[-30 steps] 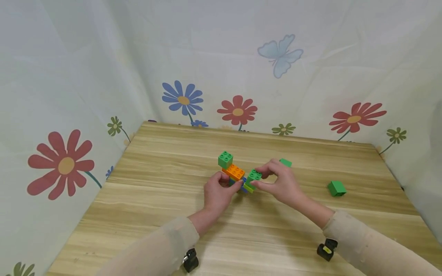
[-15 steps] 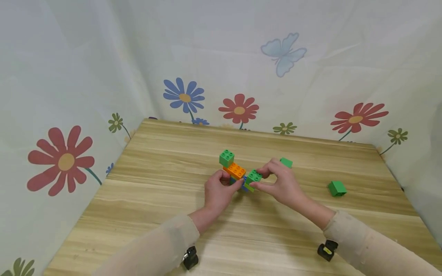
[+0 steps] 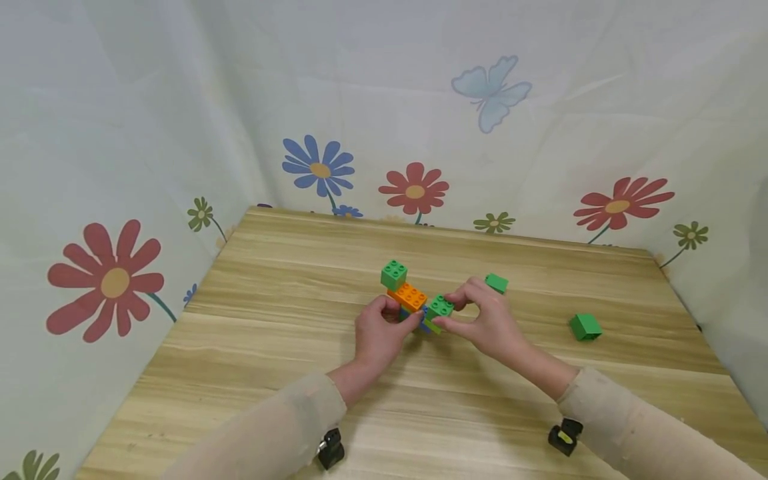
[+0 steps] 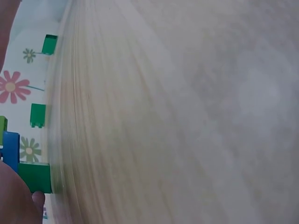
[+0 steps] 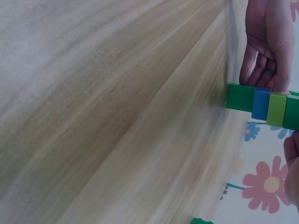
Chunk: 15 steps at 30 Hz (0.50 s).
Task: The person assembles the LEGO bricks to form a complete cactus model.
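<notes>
My left hand (image 3: 381,333) grips a built stack of toy building bricks near the middle of the table. In it are an orange brick (image 3: 408,296) with a green brick (image 3: 394,274) on its far end, a blue brick (image 5: 260,103) and a lime-green brick (image 5: 276,108). The stack's lowest green brick (image 5: 240,96) stands at the tabletop in the right wrist view. Between thumb and fingers my right hand (image 3: 489,320) pinches another green brick (image 3: 441,307), set against the lime-green one. How firmly they are joined is hidden.
Two loose green bricks lie on the wooden table (image 3: 270,280): one brick (image 3: 497,283) just beyond my right hand, another brick (image 3: 585,327) farther right. A flower-printed curtain (image 3: 360,80) hangs along the table's back and sides.
The green brick in my right hand has come down slightly toward the lime-green one. Both hands stay almost in place, and the loose bricks lie where they were.
</notes>
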Tool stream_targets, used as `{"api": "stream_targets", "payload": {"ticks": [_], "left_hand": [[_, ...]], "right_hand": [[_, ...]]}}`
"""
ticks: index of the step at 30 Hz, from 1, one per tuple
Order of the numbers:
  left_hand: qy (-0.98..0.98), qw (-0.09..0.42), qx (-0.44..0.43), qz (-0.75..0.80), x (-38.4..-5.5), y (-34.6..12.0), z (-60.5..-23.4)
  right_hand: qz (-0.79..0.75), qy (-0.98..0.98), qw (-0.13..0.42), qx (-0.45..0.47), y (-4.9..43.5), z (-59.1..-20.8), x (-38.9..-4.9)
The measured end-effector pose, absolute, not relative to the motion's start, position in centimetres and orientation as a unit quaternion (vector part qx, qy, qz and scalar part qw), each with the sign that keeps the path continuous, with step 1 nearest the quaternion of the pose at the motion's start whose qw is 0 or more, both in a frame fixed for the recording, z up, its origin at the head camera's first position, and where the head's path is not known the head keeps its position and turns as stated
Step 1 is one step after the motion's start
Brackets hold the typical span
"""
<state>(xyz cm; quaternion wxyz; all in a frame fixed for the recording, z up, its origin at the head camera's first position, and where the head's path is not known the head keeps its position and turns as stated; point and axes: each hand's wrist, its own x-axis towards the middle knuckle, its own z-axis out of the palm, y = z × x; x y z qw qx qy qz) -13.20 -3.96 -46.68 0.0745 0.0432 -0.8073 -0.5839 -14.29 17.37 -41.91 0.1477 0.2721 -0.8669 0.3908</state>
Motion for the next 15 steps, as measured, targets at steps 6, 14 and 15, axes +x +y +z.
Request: {"api": "stream_targets", "payload": {"ticks": [6, 14, 15], "left_hand": [[-0.81, 0.07, 0.04, -0.58, -13.22, -4.02, -46.85], [-0.807, 0.076, 0.031, -0.584, -13.34, -4.07, -46.92], [-0.807, 0.077, 0.031, -0.585, -13.34, -4.07, -46.91]], "right_hand": [[0.389, -0.866, 0.15, 0.277, 17.32, -42.01, -14.29], [0.38, -0.866, 0.16, 0.283, 17.29, -42.02, -14.26], [0.38, -0.866, 0.159, 0.283, 17.27, -42.0, -14.26]]}}
